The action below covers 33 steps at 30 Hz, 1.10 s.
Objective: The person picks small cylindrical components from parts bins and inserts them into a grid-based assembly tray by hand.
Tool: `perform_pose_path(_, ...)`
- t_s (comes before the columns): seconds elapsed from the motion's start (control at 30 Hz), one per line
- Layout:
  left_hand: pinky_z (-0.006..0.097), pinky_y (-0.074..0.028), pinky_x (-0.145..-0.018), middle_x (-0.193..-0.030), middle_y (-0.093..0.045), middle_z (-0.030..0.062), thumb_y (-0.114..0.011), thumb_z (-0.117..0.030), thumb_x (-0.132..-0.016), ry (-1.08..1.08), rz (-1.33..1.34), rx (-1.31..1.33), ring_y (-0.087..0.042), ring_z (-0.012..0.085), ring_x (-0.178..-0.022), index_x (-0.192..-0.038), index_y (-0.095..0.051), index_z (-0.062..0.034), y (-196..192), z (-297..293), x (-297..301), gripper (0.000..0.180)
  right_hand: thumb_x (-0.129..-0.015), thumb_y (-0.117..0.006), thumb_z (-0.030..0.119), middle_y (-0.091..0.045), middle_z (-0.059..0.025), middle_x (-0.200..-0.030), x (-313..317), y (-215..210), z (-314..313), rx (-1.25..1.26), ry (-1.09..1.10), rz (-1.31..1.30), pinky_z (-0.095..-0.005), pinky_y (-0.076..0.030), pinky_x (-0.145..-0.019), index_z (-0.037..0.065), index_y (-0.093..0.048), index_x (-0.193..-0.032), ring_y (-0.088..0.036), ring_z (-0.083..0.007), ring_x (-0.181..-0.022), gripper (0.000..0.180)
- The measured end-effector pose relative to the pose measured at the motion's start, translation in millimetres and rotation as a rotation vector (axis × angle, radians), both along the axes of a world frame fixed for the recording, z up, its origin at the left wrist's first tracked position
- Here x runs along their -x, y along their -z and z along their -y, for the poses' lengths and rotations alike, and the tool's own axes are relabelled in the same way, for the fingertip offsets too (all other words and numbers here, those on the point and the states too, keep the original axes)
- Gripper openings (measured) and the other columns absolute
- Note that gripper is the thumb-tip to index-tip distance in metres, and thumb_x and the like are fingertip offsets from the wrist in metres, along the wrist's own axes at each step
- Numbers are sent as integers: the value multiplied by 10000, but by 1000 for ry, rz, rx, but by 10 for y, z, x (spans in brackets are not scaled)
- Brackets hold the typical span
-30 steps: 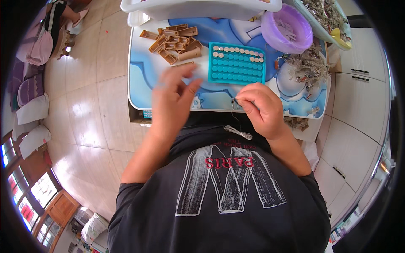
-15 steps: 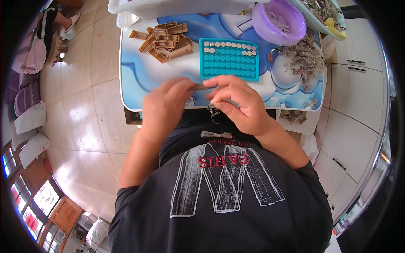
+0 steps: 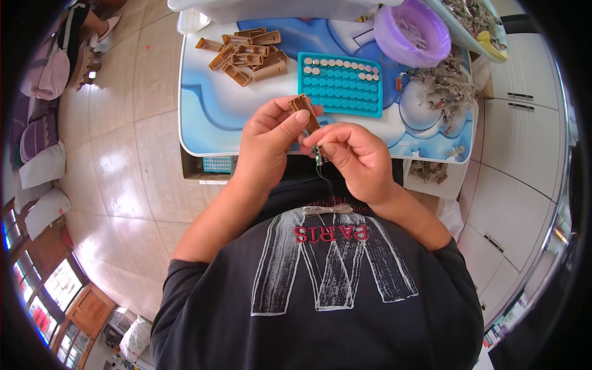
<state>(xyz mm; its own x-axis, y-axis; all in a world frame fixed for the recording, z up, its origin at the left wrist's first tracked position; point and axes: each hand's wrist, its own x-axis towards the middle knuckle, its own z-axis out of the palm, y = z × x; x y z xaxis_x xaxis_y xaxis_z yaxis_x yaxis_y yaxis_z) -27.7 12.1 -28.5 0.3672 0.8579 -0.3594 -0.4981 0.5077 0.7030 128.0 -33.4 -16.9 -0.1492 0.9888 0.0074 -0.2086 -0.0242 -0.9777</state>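
Over the table's near edge, my left hand (image 3: 268,142) grips a brown plastic half-shell casing (image 3: 303,110) between thumb and fingers, its hollow side turned up. Close beside it, my right hand (image 3: 361,154) pinches a small green circuit board (image 3: 318,155). From the board a thin dark wire hangs down to a tied bundle of pale wire (image 3: 327,210) against my shirt. Further back lies a teal tray (image 3: 340,114) of round pockets, with silver button cells (image 3: 339,63) in its upper rows. Several more brown casings (image 3: 250,60) are heaped to its left.
A purple basin (image 3: 443,52) with small pale pieces stands at the back right. Before it spreads a heap of bagged wire parts (image 3: 447,89). A white bin (image 3: 271,11) lines the table's (image 3: 203,139) far edge. White cabinets (image 3: 524,142) stand on the right.
My left hand has turned and steadied, so the brown casing now shows its hollow side. My right hand has shifted slightly right and down with the circuit board. The view has moved a little.
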Motion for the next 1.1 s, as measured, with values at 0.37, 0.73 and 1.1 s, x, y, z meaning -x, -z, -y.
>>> perform_pose_path(0.37, 237, -501, -626, -809, -612, 29, -672, -82, -824, 202, 59, -13, -586, 97, -668, -1111, -578, -11, -20, 17, 34, 310, -827, -631, 17, -582, -74, -783, -137, 12, -170, -210, 171, 259, -250, -451, -629, -17, -606, -852, -562, -149, -702, 49)
perform_pose_path(0.73, 225, -525, -586, -915, -656, 71, -669, -83, -824, 203, 74, 13, -651, 151, -739, -1120, -584, -25, 2, 12, 44, 314, -796, -656, -1, -602, -69, -763, -60, 29, -210, -313, 296, 411, -253, -448, -614, 2, -608, -840, -570, -153, -675, 64)
perform_pose_path(1.1, 261, -552, -671, -923, -654, 75, -627, -160, -873, 204, 33, 82, -653, 162, -797, -1085, -609, -16, -26, 23, 47, 257, -735, -663, -39, -591, -96, -762, -85, -24, -271, -551, 263, 648, -306, -473, -547, 16, -597, -836, -585, -230, -636, 133)
